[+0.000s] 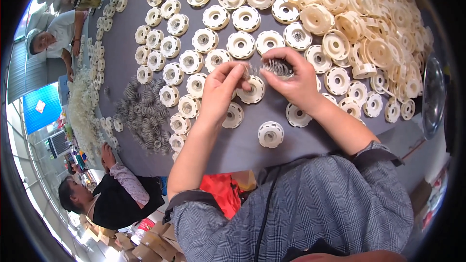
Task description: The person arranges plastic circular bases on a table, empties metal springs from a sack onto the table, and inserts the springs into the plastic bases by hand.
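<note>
My right hand (300, 80) curls around several metal coil springs (278, 68), held between thumb and fingers. Close beside it, my left hand (222, 87) pinches what looks like the end of a coil spring (250, 69), blurred between the two hands. Just below the fingertips lies a round cream plastic housing (253, 93) with a central hole. Another housing (270, 134) sits alone nearer to me. Rows of similar housings (241, 44) spread beyond my hands, and some at the left carry springs inside.
A heap of loose coil springs (143, 111) lies left of my left forearm. Cream plastic parts (378, 29) pile high at the far right of the grey table (213, 157). Two people (114, 194) work at the left, near a heap of pale translucent pieces (83, 104).
</note>
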`<state>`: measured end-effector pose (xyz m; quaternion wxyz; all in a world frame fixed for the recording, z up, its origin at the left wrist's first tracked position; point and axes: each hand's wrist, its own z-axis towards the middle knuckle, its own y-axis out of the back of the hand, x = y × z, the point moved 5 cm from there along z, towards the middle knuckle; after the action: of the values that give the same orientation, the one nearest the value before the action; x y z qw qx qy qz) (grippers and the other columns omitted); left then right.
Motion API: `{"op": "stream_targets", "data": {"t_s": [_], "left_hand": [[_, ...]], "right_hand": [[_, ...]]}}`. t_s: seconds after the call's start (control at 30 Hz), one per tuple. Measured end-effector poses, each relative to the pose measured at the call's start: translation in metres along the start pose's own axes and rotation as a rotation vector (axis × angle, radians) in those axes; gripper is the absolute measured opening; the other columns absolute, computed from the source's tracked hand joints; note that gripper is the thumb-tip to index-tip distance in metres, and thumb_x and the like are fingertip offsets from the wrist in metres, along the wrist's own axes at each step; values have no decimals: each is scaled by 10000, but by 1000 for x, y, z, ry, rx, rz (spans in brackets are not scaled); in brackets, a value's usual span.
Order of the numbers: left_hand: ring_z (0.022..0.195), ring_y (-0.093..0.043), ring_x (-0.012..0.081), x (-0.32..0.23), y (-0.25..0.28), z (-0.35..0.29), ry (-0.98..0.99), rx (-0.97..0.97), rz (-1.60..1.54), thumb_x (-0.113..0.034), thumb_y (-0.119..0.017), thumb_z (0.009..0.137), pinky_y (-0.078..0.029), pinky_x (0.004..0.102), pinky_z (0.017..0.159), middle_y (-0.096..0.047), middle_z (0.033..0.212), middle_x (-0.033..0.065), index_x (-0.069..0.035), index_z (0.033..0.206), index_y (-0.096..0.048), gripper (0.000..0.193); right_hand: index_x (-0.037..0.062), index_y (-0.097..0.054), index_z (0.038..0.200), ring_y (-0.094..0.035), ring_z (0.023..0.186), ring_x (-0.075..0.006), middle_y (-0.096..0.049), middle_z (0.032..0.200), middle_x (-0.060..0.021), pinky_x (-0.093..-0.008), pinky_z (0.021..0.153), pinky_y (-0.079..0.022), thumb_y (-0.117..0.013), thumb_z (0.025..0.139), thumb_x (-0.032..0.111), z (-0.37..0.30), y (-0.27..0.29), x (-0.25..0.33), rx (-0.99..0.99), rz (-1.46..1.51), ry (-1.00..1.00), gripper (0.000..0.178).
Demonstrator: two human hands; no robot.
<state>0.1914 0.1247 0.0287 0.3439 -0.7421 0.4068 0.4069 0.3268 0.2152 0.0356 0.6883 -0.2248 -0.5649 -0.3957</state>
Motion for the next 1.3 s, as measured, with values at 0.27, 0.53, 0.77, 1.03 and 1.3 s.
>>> {"op": "stream_targets", "data": {"t_s": [0.27,0.53,0.77,1.03,1.3], "left_hand": [[670,-587,151,5,8,-11,19,20,-409,-225,-487,900,-521,319,665,-583,816,93,3,997,-533,251],[841,-594,169,-18,7,-13,-166,15,-240,-92,-559,836,-486,271,757,-552,999,61,-17,1146,-496,326],[769,-578,99,-53,108,59,-391,-401,324,-139,-620,786,-421,211,636,-611,858,41,-30,947,-571,201],[675,-570,98,-95,219,161,-665,-703,973,-136,-665,727,-456,235,627,-635,775,42,-9,865,-630,191],[601,-548,141,-93,188,175,-778,-792,1183,-185,-714,667,-454,271,583,-632,763,68,-14,866,-631,275]], "right_hand": [[42,-578,1005,-607,803,-129,-619,872,-67,-269,624,-528,-568,808,178,17,7,-27,97,724,-661,240],[63,-585,890,-601,647,-97,-623,773,-45,-214,473,-473,-581,834,264,-11,-19,-47,263,1119,-942,209],[60,-569,876,-573,659,-103,-603,756,-46,-210,507,-462,-580,834,251,-18,1,-50,138,1004,-859,196],[47,-571,859,-569,650,-108,-603,756,-51,-201,478,-461,-571,837,209,-18,-4,-45,145,953,-807,164],[30,-568,861,-562,659,-119,-594,746,-71,-210,475,-450,-573,840,234,-7,-1,-48,106,958,-773,205]]}}
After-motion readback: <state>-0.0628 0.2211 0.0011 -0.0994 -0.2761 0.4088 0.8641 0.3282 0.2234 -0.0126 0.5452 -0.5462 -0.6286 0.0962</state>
